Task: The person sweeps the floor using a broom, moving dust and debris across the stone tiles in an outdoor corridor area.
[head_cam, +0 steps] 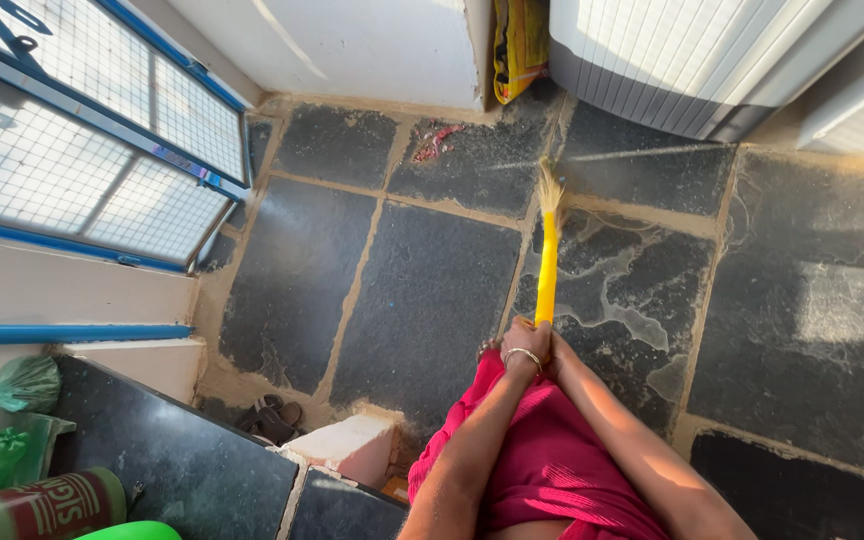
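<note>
One broom (pixel 548 250), yellow-handled, held in both hands, left hand (pixel 522 345) and right hand (pixel 544 340), fingers wrapped round it; bristles on the dark stone floor (pixel 422 300); two sandals (pixel 274 415) near one white brick (pixel 352 445)

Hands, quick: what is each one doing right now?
Left hand: closed on the yellow broom handle.
Right hand: closed on the same broom handle, beside the left.
</note>
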